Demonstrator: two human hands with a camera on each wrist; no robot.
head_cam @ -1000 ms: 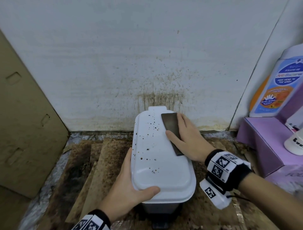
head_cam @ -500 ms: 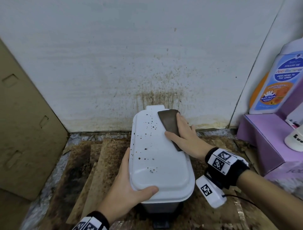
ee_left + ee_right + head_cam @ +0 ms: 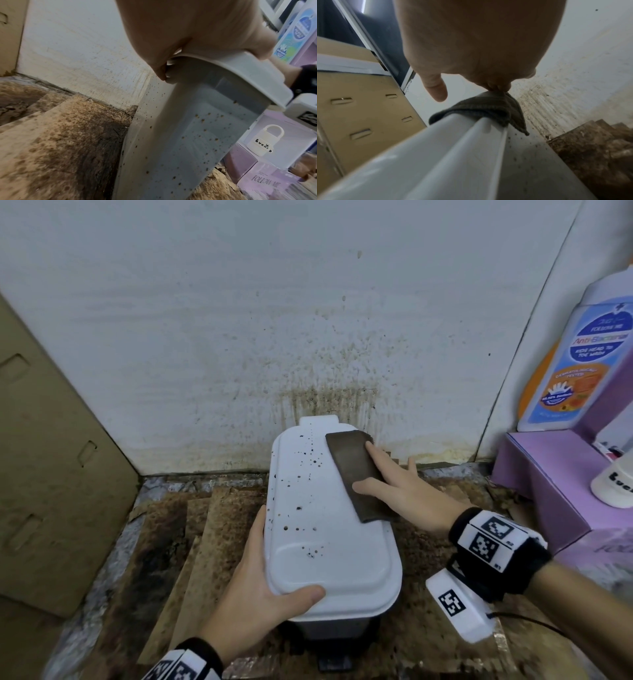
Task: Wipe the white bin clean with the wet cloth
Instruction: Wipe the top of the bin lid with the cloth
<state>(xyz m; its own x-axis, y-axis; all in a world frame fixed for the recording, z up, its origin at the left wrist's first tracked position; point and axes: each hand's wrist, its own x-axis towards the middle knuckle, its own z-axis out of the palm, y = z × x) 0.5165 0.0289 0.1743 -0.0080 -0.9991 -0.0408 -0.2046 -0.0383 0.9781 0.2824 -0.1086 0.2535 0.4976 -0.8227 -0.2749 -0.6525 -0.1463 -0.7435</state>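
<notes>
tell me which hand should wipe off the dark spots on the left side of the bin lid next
Right. The right hand already presses the wet cloth flat on the lid, beside the spots. The left hand grips the lid's near corner, steadying the bin.

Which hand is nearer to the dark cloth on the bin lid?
Right hand: it presses the cloth. Left hand grips the lid's near left corner, apart from it.

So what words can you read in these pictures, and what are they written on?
"Anti-Bacterial": blue label of the big bottle on the right.
"KIDS HEAD TO TOE WASH": same label, just below; the smaller print on it is too blurred to read.
"Lucky": the white padlock-shaped thing.
"FOLLOW ME": the purple box.
The wrist markers carry square codes and tiny, unreadable digits.
The white bin and the cloth bear no words.
</notes>
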